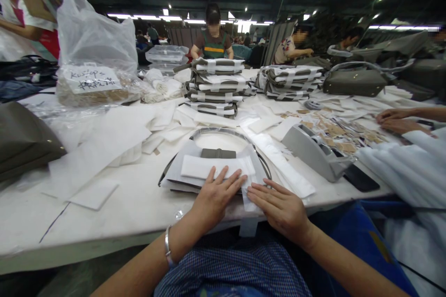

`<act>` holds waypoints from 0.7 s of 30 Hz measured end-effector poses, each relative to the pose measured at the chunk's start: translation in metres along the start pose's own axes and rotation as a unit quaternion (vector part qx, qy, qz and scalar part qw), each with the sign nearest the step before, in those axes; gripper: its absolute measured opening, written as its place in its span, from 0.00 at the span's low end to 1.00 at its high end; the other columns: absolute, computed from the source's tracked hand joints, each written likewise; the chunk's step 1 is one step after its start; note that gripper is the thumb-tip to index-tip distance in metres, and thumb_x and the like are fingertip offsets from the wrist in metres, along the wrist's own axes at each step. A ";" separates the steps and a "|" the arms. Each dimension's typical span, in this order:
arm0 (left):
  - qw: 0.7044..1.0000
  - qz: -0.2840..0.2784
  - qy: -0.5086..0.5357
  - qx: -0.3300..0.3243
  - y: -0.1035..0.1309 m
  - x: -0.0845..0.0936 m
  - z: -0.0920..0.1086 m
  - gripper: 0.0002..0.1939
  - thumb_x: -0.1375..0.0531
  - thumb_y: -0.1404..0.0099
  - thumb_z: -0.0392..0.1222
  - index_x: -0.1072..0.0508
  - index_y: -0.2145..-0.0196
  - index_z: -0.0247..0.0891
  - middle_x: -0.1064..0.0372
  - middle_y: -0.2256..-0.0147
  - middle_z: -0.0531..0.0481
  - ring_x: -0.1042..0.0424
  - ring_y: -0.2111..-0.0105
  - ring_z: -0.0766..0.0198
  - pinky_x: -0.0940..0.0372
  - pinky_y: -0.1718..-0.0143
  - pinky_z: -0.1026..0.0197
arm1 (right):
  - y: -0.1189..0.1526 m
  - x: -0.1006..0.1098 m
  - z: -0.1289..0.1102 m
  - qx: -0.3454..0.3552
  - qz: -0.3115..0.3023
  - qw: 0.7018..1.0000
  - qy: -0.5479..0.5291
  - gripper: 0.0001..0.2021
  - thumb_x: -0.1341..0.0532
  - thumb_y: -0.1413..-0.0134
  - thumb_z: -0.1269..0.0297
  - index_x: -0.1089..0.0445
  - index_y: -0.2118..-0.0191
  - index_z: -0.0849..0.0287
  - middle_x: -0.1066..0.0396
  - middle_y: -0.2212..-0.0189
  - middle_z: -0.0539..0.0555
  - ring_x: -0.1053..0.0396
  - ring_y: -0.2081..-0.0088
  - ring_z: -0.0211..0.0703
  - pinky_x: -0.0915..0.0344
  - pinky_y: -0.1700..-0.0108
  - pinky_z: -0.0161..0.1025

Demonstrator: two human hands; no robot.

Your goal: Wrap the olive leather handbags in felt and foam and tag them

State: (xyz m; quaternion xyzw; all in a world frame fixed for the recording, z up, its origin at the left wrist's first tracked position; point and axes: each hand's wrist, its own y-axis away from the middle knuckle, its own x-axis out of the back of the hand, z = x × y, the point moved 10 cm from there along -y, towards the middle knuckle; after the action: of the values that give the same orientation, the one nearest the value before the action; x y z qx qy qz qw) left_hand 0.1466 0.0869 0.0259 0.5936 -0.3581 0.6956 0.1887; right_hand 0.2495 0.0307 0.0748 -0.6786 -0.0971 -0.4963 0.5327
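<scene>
A flattened dark grey handbag (219, 153) lies in front of me, its wrapped handle looping away from me. A thin white sheet (174, 181) covers much of it, and a folded white foam strip (197, 167) rests on top. My left hand (218, 192) lies flat across the strip's near edge, fingers stretched and apart. My right hand (280, 206) is flat at the bag's right side, fingers extended, its tips touching a strip of translucent tape (248, 199) that runs down the near edge. Another piece of tape (248, 227) hangs from the table edge.
A grey tape dispenser (310, 151) stands right of the bag. Stacks of wrapped bags (216, 83) rise beyond it. White sheets (114, 134) and a clear plastic bag (97, 41) lie left. A co-worker's hands (397, 118) are at the right; another person (212, 39) stands opposite.
</scene>
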 end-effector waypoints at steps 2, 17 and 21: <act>1.000 0.000 0.004 0.001 0.000 0.000 0.000 0.40 0.50 0.38 0.25 0.52 0.31 0.44 0.52 0.31 0.53 0.49 0.33 0.46 0.53 0.35 0.34 | 0.003 -0.001 -0.005 -0.005 0.005 1.000 -0.007 0.24 0.48 0.41 0.80 0.32 0.41 0.58 0.24 0.50 0.56 0.28 0.46 0.45 0.36 0.37 0.50; 0.995 0.027 0.090 0.043 -0.005 0.015 -0.004 0.34 0.40 0.37 0.41 0.41 0.35 0.48 0.41 0.36 0.54 0.45 0.35 0.47 0.55 0.34 0.35 | 0.034 -0.027 0.008 -0.036 0.041 0.998 0.026 0.19 0.45 0.34 0.74 0.31 0.41 0.55 0.21 0.54 0.53 0.26 0.56 0.45 0.29 0.51 0.46; 0.992 0.087 0.066 0.071 -0.007 0.014 -0.003 0.25 0.41 0.31 0.51 0.36 0.38 0.49 0.35 0.39 0.51 0.40 0.37 0.48 0.51 0.35 0.35 | 0.038 -0.032 0.011 -0.042 0.050 0.998 0.006 0.20 0.45 0.34 0.74 0.32 0.40 0.55 0.21 0.54 0.55 0.25 0.55 0.46 0.27 0.51 0.47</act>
State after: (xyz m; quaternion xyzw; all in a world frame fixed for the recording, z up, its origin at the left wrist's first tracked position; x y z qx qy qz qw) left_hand 0.1460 0.0917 0.0413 0.5252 -0.3443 0.7706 0.1082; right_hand 0.2653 0.0370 0.0270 -0.7012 -0.0392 -0.4769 0.5285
